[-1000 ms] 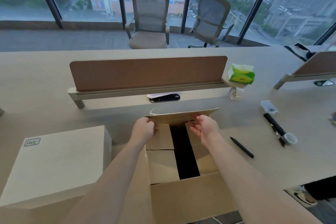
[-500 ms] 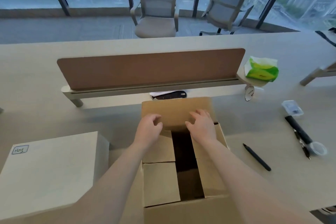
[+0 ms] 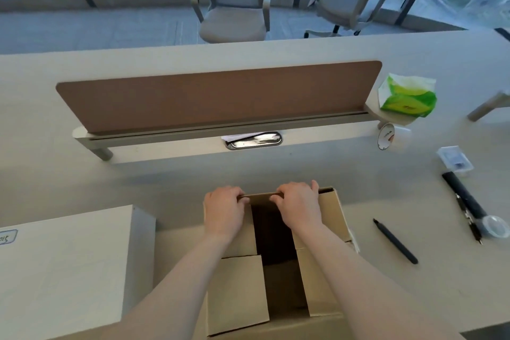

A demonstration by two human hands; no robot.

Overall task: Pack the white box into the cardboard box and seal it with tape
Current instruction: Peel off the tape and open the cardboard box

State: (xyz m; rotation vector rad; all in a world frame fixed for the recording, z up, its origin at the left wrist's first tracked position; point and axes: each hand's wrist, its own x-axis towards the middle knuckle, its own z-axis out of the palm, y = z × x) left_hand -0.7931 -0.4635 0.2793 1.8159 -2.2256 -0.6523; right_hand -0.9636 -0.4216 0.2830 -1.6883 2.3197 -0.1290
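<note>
— Tipped over, that flap (image 3: 260, 196): broad and flat under open palms half a second back, it is now shown only as a thin edge along the far rim of the carton (image 3: 237, 292).

— And it is gripped at both ends. The left hand (image 3: 225, 210) is curled over the edge on the left and the right hand (image 3: 299, 207) on the right, with fingers (image 3: 276, 198) hooked over the cardboard.

— Tight holds, then, nothing wide about them. Both forearms are stretched out over the carton top.

— Side flaps are laid inward, and a dark gap (image 3: 273, 229) is left down the middle. What lies in that gap cannot be told, as it is too dark.

— And the white box (image 3: 63, 270)?

— It is set on the desk (image 3: 165, 174) just left of the carton and outside it. A handwritten label (image 3: 7, 237) is seen at its left edge.

— Over on the right, a pen (image 3: 395, 241) is laid near the carton but apart from it.

— Further right, a clear tape roll (image 3: 494, 226) is parked at the near end of a black tool (image 3: 463, 196). No hand is on either.

— Beyond the hands, a brown divider (image 3: 218, 96) is stood across the desk. A green tissue pack (image 3: 408, 96) is perched at its right end.

— Two chairs (image 3: 234, 8) are lined up by the windows behind it all.
</note>
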